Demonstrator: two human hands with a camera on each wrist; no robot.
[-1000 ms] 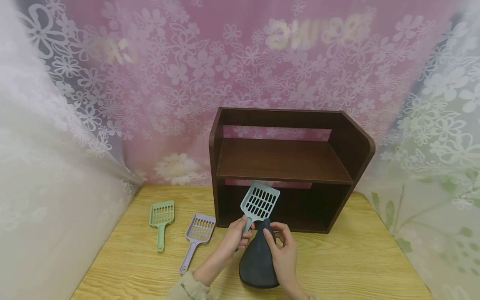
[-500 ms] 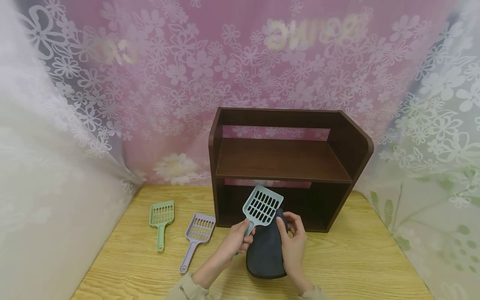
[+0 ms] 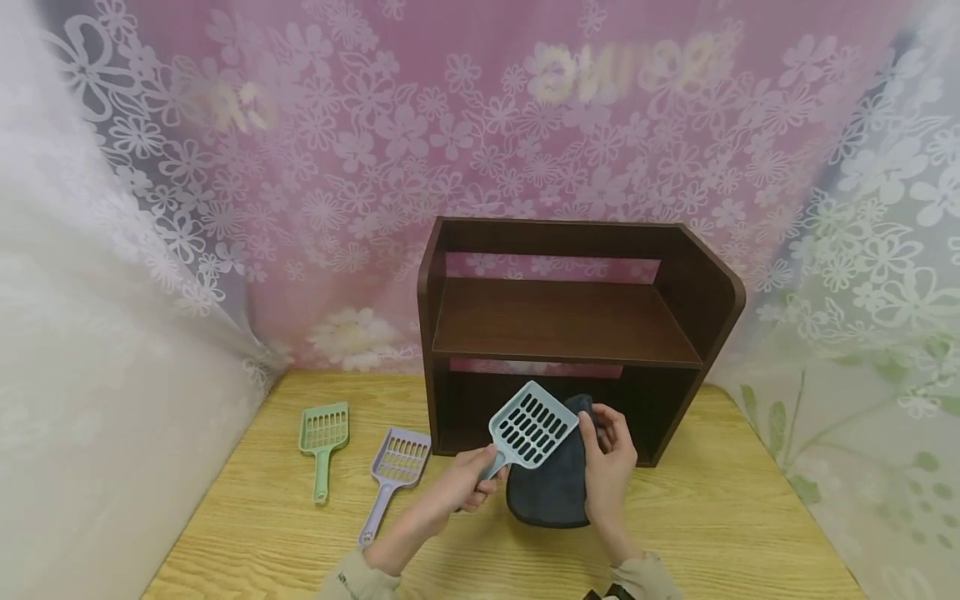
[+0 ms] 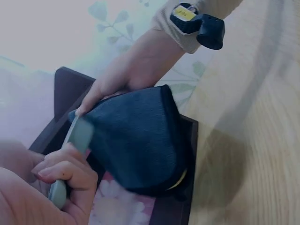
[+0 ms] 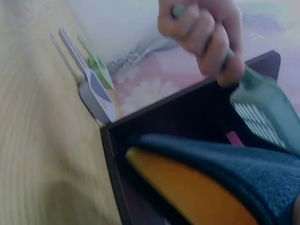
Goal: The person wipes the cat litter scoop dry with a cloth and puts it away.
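Note:
My left hand grips the handle of a pale blue-green litter scoop, its slotted pan raised and tilted to the right. With my right hand I pinch a folded dark blue cloth at the right edge of the pan. The cloth's lower part hangs behind and below the scoop. Its inner side, seen in the right wrist view, is orange. In the left wrist view the cloth covers part of the right hand, and the scoop shows edge-on.
A green litter scoop and a purple one lie on the wooden table at left. Close behind the hands stands a dark brown two-level shelf. Floral curtains surround the table at the back and sides.
The right hand and cloth have moved right and up, from the scoop's neck along the pan's right edge. The scoop has tilted further right. The other two scoops lie unmoved.

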